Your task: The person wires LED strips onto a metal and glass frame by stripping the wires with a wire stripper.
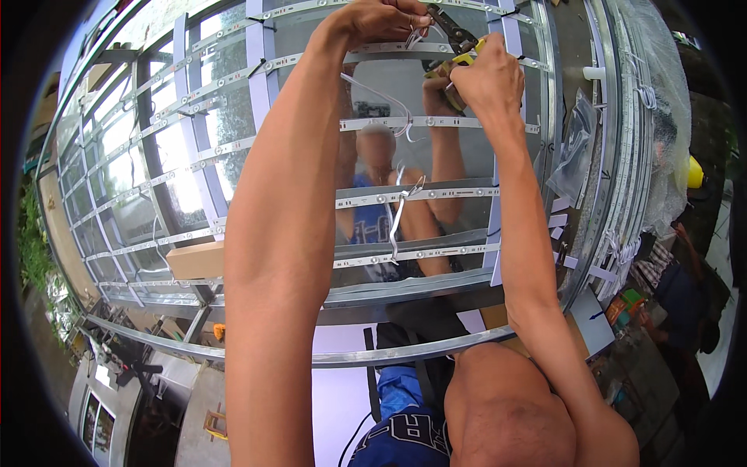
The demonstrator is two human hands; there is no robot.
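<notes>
At the top of the head view, my left hand (381, 19) is closed in a pinch around thin white wires (415, 36), whose ends hang below the fingers. My right hand (492, 82) grips pliers (455, 33) with dark jaws and yellow handles. The jaws point up and left, right beside my left fingertips; whether they bite on a wire is too small to tell. Below both hands run white LED strips (459, 193) with small round lenses. A loose white wire (398, 222) joins two of the nearer strips.
The strips cross a metal frame (373, 356) over a glossy panel (405, 167) that mirrors me. A cardboard box (194, 261) lies at the left. To the right are a clear plastic bag (574, 148) and bundled strips (632, 163) in plastic wrap. A person (685, 288) is at the far right.
</notes>
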